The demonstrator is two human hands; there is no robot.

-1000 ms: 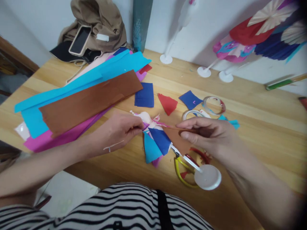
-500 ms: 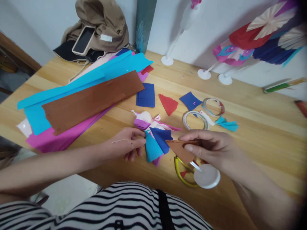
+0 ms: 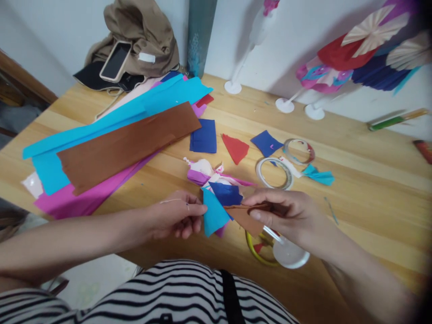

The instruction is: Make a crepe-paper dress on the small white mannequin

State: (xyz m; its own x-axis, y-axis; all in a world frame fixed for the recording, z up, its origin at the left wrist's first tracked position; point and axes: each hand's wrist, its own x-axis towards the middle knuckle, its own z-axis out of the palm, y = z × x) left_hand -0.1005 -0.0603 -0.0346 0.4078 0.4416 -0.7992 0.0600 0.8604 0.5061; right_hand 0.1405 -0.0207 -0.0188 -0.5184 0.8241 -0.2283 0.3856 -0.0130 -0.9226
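Note:
My right hand (image 3: 286,209) pinches a folded brown paper piece (image 3: 248,219) between thumb and fingers. Its left tip overlaps the figure's skirt of blue paper pieces. My left hand (image 3: 180,213) has curled fingers, with thumb and forefinger closed at the left edge of a light blue paper piece (image 3: 215,213). Beside that lies a dark blue paper piece (image 3: 225,193). A small white-and-purple figure (image 3: 201,168) lies on the table above these pieces. From under the brown piece runs a clear stem to a round white base (image 3: 290,253). Yellow-handled scissors (image 3: 251,247) are partly hidden below.
Brown paper (image 3: 131,146) covers light blue and magenta sheets at left. Navy squares (image 3: 204,136), a red scrap (image 3: 236,148) and two tape rolls (image 3: 275,173) lie ahead. A phone (image 3: 115,61) rests on a tan bag (image 3: 141,36). Paper figures on stands (image 3: 232,87) line the wall.
My right hand has moved the brown piece slightly left and down, over the blue pieces. My left thumb has come against the light blue piece's edge. The view has shifted slightly.

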